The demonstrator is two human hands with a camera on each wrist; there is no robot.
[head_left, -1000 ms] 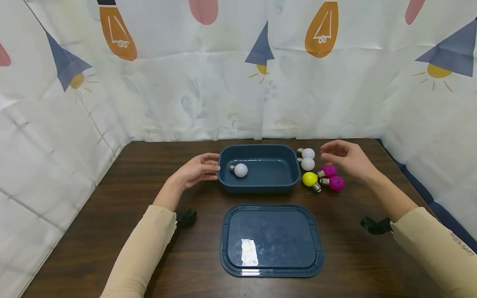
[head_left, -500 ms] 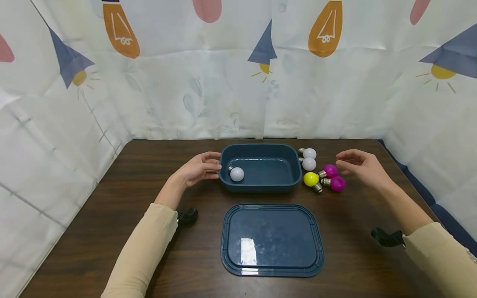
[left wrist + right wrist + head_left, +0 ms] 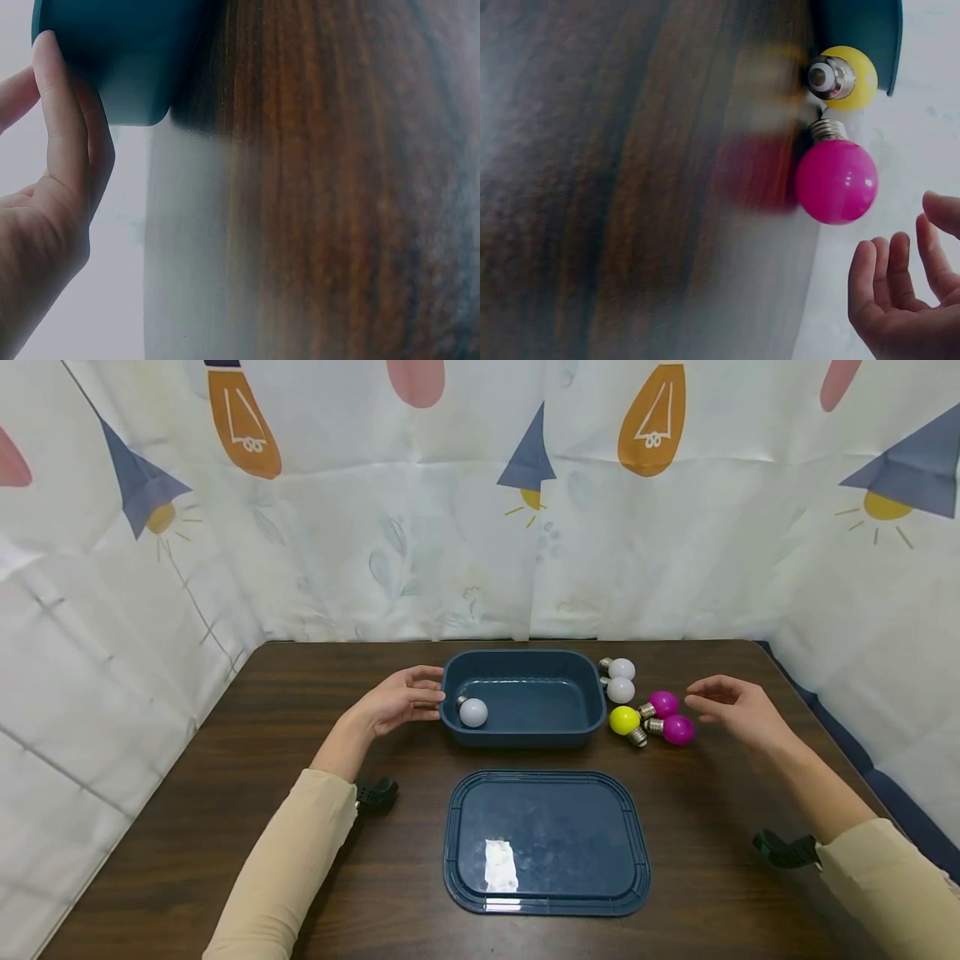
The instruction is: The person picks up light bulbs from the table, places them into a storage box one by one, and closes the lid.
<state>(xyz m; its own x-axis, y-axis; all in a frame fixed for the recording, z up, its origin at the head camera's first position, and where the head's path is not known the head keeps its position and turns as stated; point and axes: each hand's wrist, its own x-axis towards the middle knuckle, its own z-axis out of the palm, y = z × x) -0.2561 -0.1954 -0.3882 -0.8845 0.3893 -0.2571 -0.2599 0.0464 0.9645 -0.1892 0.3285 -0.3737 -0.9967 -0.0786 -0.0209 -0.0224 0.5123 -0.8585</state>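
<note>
My left hand (image 3: 397,700) touches the left end of a dark blue rectangular box (image 3: 525,740); in the left wrist view its fingertips (image 3: 46,46) lie at the box's rim. One white light bulb (image 3: 473,713) lies inside, near the left end. Over on the right, my right hand (image 3: 738,710) holds nothing, its fingers loosely bent beside two magenta bulbs (image 3: 678,730). Left of those lies a yellow bulb (image 3: 624,720), its metal base pointing toward me. Two white bulbs (image 3: 620,690) rest close to the box's right side.
A flat dark blue lid (image 3: 547,843) lies in front of the box on the brown wooden table (image 3: 360,877). White printed cloth (image 3: 450,552) hangs behind the table and along both sides.
My right hand has drawn back to the right, away from the white bulbs. The white bulb in the box has rolled left and slightly toward me. My left hand stays at the box.
</note>
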